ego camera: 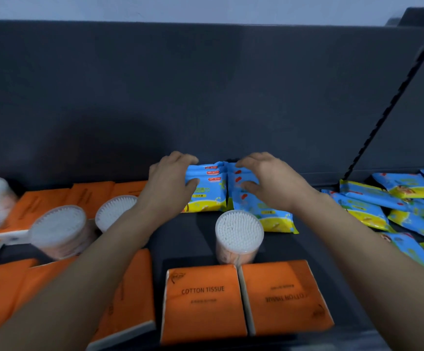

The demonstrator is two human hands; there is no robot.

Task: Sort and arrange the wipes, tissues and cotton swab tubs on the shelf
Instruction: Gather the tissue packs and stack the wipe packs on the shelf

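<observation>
My left hand (170,183) pinches the top edge of a blue wipes pack (207,191) and my right hand (269,181) pinches a second wipes pack (264,214), the two touching side by side at 12 o'clock, at the back of the shelf (294,249). A cotton swab tub (238,231) stands upright just at 6 o'clock of them, with two orange tissue packs (203,297) nearer me. More swab tubs (59,226) sit at 9 o'clock and a loose heap of wipes (393,198) at 3 o'clock.
</observation>
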